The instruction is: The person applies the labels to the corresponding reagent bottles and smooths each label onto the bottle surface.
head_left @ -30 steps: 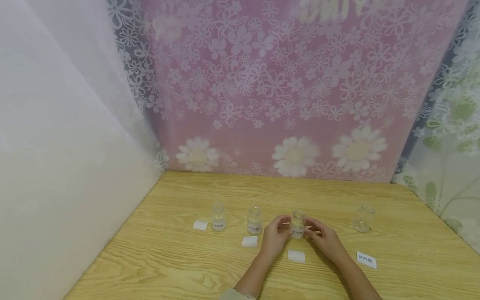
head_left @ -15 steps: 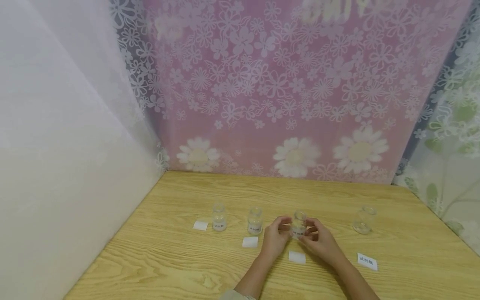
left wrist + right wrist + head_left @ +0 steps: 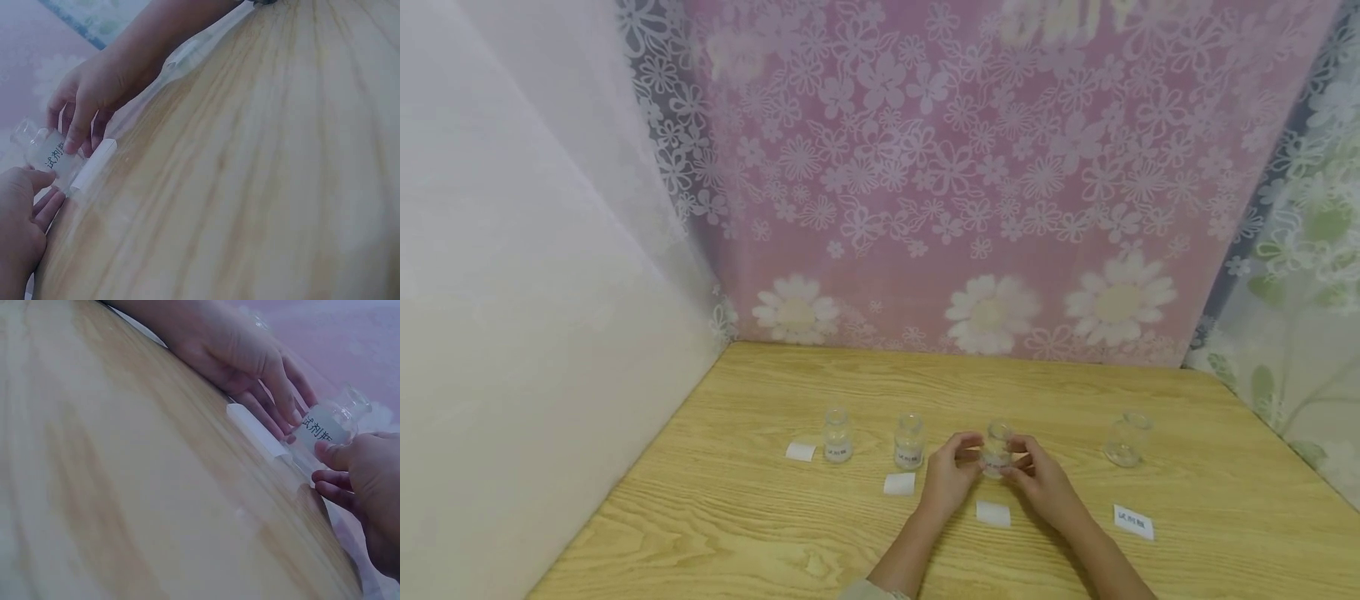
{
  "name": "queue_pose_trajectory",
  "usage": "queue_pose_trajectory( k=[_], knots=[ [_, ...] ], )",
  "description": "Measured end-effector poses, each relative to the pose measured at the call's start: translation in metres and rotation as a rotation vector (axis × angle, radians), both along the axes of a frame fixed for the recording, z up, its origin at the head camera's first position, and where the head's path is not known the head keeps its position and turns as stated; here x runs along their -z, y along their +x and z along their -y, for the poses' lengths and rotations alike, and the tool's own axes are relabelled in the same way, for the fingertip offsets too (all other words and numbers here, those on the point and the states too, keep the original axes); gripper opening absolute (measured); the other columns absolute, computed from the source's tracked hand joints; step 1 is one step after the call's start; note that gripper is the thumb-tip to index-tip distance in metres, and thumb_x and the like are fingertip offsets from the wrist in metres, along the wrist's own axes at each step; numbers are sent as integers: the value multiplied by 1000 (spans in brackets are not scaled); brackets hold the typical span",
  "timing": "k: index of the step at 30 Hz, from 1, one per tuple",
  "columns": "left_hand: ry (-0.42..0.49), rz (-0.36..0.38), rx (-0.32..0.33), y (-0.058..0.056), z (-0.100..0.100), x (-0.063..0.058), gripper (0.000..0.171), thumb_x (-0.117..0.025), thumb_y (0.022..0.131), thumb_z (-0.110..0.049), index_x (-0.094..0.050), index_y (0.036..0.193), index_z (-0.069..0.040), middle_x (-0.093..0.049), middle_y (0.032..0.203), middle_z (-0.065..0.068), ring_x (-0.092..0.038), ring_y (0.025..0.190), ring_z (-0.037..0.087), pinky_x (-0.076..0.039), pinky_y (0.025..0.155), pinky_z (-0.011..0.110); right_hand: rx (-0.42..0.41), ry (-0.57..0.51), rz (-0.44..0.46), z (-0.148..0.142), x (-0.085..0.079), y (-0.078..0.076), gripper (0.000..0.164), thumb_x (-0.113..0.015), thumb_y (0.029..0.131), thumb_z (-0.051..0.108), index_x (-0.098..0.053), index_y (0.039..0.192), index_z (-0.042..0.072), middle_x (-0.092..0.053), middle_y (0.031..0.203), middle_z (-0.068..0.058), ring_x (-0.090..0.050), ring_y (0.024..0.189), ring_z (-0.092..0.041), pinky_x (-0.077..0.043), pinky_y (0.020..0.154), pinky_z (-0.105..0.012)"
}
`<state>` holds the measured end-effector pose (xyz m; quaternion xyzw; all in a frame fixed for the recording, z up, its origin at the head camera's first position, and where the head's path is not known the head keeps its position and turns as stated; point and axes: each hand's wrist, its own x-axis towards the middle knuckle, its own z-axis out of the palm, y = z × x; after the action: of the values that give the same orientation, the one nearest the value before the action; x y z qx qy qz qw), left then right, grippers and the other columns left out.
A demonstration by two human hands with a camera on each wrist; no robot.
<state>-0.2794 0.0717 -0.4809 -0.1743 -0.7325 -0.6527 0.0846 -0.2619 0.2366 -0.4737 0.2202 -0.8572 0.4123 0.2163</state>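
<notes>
A small clear glass reagent bottle [image 3: 998, 435] stands upright between my two hands, its white label [image 3: 323, 430] printed with dark characters. From the left, my left hand [image 3: 950, 477] holds the bottle, thumb on the label's edge and fingers behind the glass. My right hand [image 3: 1047, 485] grips the other side, thumb pressing the label's other end. Just in front lies a small white paper piece [image 3: 993, 513]. Two similar labelled bottles, a nearer one [image 3: 909, 433] and a farther one [image 3: 837, 429], stand to the left.
On the right stands a glass bottle [image 3: 1127, 439] with no label showing, and a printed label [image 3: 1133, 522] lies in front of it. Two white paper pieces, one [image 3: 801, 452] far left and another [image 3: 899, 484], lie on the wooden table [image 3: 737, 517]. Flowered curtain [image 3: 880, 167] hangs behind.
My right thumb has moved inward over the front of the label, then slightly back toward its right end. The left hand and the other bottles stay in place.
</notes>
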Motion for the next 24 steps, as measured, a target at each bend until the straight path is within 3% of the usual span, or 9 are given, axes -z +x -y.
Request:
queue_pose_trajectory(
  k=[5, 11, 19, 24],
  knots=[
    [28, 35, 7, 1, 0, -1, 32, -65, 80, 6, -61, 110, -5, -62, 106, 3, -59, 95, 23, -49, 76, 22, -27, -50, 50, -3, -1, 1, 29, -60, 85, -5, -50, 113, -6, -57, 106, -16, -57, 78, -18, -49, 65, -27],
    [21, 71, 18, 3, 0, -4, 27, -66, 85, -7, -61, 111, -7, -62, 107, 0, -59, 95, 16, -49, 74, 20, -18, -104, 154, -3, -2, 2, 26, -55, 90, -1, -49, 115, -6, -54, 109, -17, -57, 82, -21, -50, 66, -28],
    [3, 72, 28, 5, 0, -7, 27, -63, 88, -13, -58, 114, -5, -60, 108, -1, -57, 96, 15, -48, 76, 23, -5, -114, 166, -3, 0, 1, 39, -57, 87, -4, -43, 123, -5, -52, 113, -21, -57, 85, -24, -49, 68, -27],
    [11, 93, 44, 5, -1, -5, 29, -61, 89, -17, -56, 116, -7, -58, 111, -3, -55, 101, 16, -47, 80, 23, 27, -115, 149, -4, 0, 1, 39, -53, 82, -12, -45, 119, -6, -53, 112, -20, -57, 86, -26, -49, 69, -27]
  ],
)
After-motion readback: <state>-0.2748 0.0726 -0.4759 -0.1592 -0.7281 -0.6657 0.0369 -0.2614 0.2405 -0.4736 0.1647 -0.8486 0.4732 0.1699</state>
